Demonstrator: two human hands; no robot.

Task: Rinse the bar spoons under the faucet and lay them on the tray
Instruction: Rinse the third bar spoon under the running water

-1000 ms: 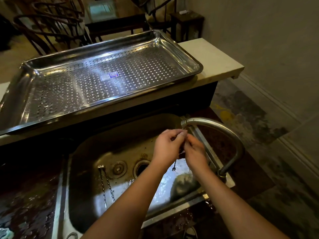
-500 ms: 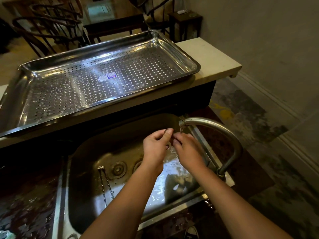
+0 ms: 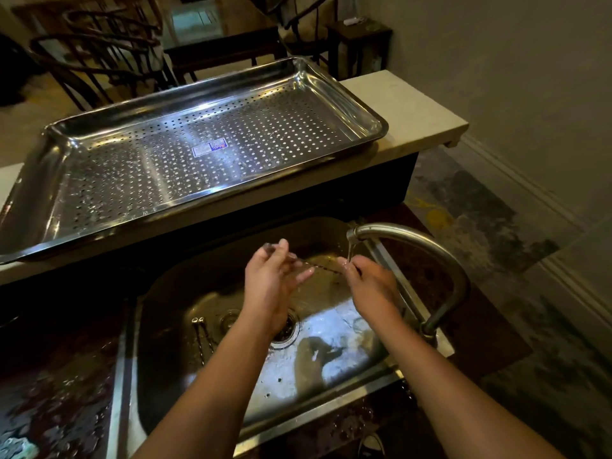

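Observation:
I hold one bar spoon (image 3: 326,267) level over the sink, its twisted shaft stretched between my hands. My left hand (image 3: 273,286) grips the bowl end, which pokes out above my fingers. My right hand (image 3: 371,288) pinches the other end directly under the thin water stream from the curved faucet (image 3: 417,241). Two more bar spoons (image 3: 200,339) lie side by side on the sink floor, left of the drain. The perforated steel tray (image 3: 99,207) sits on the raised counter behind the sink, holding only a small sticker.
The steel sink (image 3: 331,366) has a drain partly hidden by my left wrist. Wet dark countertop (image 3: 56,392) lies to the left. The pale counter ledge (image 3: 407,107) ends at the right, with floor and wall beyond. Chairs and tables stand behind the tray.
My hands, close together under the spout before, have drawn apart. The spoon has turned from hanging down to lying level, and my left hand has slid leftward along it.

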